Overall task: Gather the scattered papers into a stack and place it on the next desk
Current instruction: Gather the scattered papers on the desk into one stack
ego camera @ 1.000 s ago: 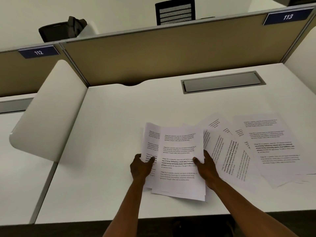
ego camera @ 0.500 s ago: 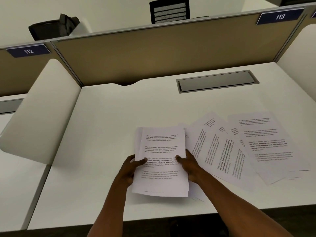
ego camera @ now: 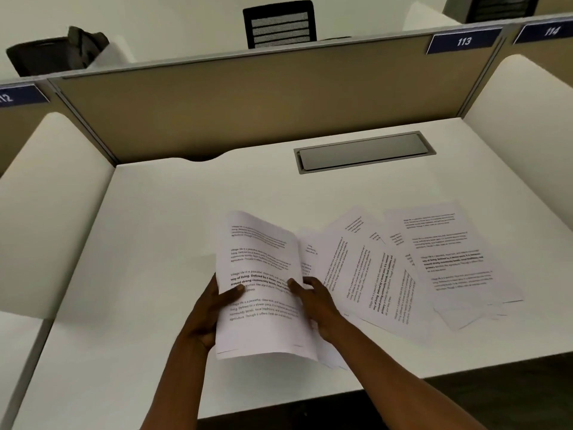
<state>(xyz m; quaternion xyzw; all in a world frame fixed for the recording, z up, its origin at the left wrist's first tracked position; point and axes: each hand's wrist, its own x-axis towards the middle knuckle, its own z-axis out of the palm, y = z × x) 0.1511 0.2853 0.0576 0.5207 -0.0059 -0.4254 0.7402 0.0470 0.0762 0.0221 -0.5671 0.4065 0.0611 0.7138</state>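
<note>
Now at centre frame: stack (ego camera: 263, 293) of printed sheets, lifted and tilted off the desk (ego camera: 161, 243), top edge curling away. Left hand (ego camera: 207, 318) grasping the stack's left edge, thumb laid over the print, fingers hidden behind the paper. Right hand (ego camera: 316, 301) grasping the right edge, thumb on the top sheet, fingers curled underneath. Right of centre: loose sheets (ego camera: 412, 268) fanned and overlapping flat on the desk, nearest ones just beside the right hand, a few corners poking out below the stack. Upper middle: grey cable hatch (ego camera: 364, 152) set into the desk top. Above it: tan partition (ego camera: 263, 100) across the frame, with blue tags 113 (ego camera: 463, 41) and 114 (ego camera: 552, 31) at upper right. Left and right edges: white rounded side dividers (ego camera: 52, 206). Lower left corner: strip of neighbouring desk (ego camera: 15, 352) beyond the left divider. Top of frame: black chair back (ego camera: 279, 24) behind the partition, dark bag (ego camera: 55, 52) at upper left.
</note>
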